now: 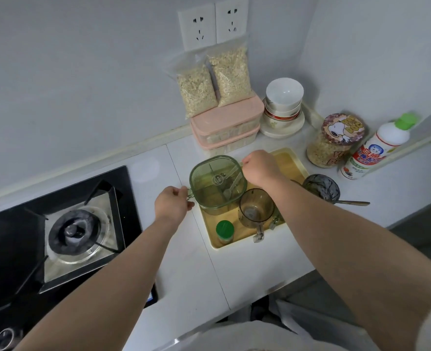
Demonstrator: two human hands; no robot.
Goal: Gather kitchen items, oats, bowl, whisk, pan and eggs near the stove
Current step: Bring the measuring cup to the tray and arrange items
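Nearest the camera, 2 bare forearms reach out over the white stone countertop (184, 262), and off to the left sits the black glass gas stove (57, 231) with its round burner. On the pale yellow rectangular tray (215, 243) we've got a small jar with a green lid (224, 230) at the near edge and a smoky clear glass mug (256, 205) just beside it. Now the action: both hands are on the square translucent green lidded container (217, 183) at the tray's far left corner. Left hand (172, 203) has its fingers curled and pinched on the small clasp at the container's left side; right hand (260, 168) is closed in a loose fist at the right rim, though what the fingertips actually grip I cannot tell. Right of the tray, a dark marbled glass bowl (322, 187) with a metal spoon (352, 203) resting in it. Further back, a cartoon-lidded clear jar of oats (332, 144) and a white bottle with a green cap (376, 148). Against the wall, 2 stacked pink-lidded boxes (225, 127) carry 2 clear bags of rolled oats (213, 83), and beside them stands a stack of white ceramic bowls (284, 97) on a plate, well apart from the stove
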